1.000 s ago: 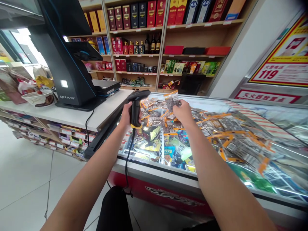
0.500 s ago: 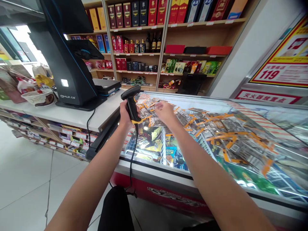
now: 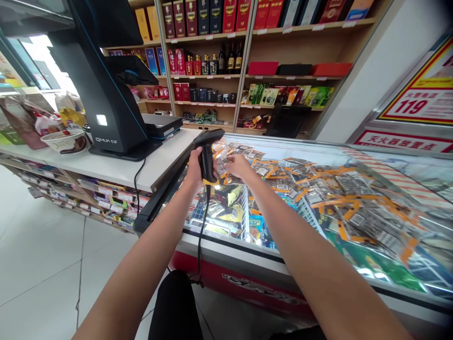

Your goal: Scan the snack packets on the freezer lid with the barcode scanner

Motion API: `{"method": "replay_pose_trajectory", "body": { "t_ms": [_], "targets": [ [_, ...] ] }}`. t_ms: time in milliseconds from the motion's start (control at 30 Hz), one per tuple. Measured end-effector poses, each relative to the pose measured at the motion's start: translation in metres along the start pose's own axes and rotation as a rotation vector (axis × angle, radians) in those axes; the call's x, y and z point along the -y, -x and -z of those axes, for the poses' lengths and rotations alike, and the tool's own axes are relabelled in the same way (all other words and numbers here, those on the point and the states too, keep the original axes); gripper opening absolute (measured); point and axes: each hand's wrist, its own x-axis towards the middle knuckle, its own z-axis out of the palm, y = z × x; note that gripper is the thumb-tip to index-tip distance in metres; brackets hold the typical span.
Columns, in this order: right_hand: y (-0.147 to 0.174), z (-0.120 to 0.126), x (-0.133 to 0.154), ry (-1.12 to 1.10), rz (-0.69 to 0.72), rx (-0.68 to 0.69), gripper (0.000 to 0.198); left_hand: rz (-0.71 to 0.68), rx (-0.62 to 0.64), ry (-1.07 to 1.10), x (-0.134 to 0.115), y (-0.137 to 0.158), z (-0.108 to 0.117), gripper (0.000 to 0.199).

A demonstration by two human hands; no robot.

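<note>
Plainly, the left hand [image 3: 194, 166] has its grip clamped round a scanner [image 3: 206, 163]; whether the right hand's [image 3: 241, 166] grip pinches a packet, I can't tell from where I stand. Loose packets [image 3: 320, 194] lie overlapping on the freezer's glass top [image 3: 274, 148], where slick film on smooth glass could let a nudge send some sliding. The hanging cord [image 3: 200, 236] might snag the edge if tugged. The wrappers look thin, crinkled, orange-edged; the scanner's curved shell is black and yellow.

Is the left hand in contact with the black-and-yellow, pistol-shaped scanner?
Touching: the head view shows the left hand wrapped around the scanner.
</note>
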Motion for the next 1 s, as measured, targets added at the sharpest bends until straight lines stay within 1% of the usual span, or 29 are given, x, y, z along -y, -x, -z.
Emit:
{"method": "replay_pose_trajectory", "body": {
  "t_ms": [67, 133, 200, 233, 300, 367, 600, 667, 700, 733, 800, 900, 933, 1000],
  "targets": [
    [0.005, 0.015, -0.013, -0.294, -0.087, -0.031, 0.012, 0.043, 0.084, -0.097, 0.002, 0.001, 0.000, 0.049],
    [0.010, 0.028, -0.025, -0.588, -0.185, -0.078, 0.017, 0.089, 0.184, -0.203, 0.005, 0.003, 0.000, 0.046],
    [0.013, 0.037, -0.034, -0.787, -0.268, -0.117, 0.019, 0.105, 0.280, -0.285, 0.007, 0.004, 0.000, 0.043],
    [0.013, 0.040, -0.038, -0.842, -0.299, -0.132, 0.018, 0.108, 0.318, -0.314, 0.009, 0.004, 0.001, 0.042],
    [0.012, 0.043, -0.041, -0.882, -0.348, -0.152, 0.016, 0.116, 0.368, -0.351, 0.010, 0.004, 0.003, 0.043],
    [0.011, 0.042, -0.042, -0.885, -0.362, -0.162, 0.012, 0.144, 0.392, -0.364, 0.011, 0.005, 0.004, 0.046],
    [0.011, 0.039, -0.040, -0.840, -0.277, -0.169, 0.004, 0.272, 0.458, -0.425, 0.013, 0.004, 0.004, 0.051],
    [0.012, 0.042, -0.041, -0.779, -0.255, -0.178, 0.005, 0.270, 0.443, -0.406, 0.014, 0.003, 0.004, 0.050],
    [0.012, 0.044, -0.042, -0.706, -0.232, -0.193, 0.008, 0.255, 0.416, -0.389, 0.013, 0.003, 0.004, 0.049],
    [0.013, 0.048, -0.044, -0.594, -0.202, -0.221, 0.011, 0.232, 0.375, -0.363, 0.012, 0.002, 0.003, 0.048],
    [0.016, 0.056, -0.048, -0.269, -0.152, -0.283, 0.017, 0.167, 0.267, -0.288, 0.008, 0.002, 0.003, 0.048],
    [0.022, 0.071, -0.055, 0.229, -0.156, -0.345, 0.022, 0.024, 0.103, -0.108, -0.003, 0.001, 0.003, 0.052],
    [0.024, 0.075, -0.056, 0.338, -0.162, -0.382, 0.025, -0.029, 0.053, -0.046, -0.008, 0.001, 0.003, 0.053],
    [0.027, 0.077, -0.055, 0.447, -0.120, -0.493, 0.036, -0.119, -0.053, 0.052, -0.015, 0.000, 0.004, 0.054]
  ]
}}
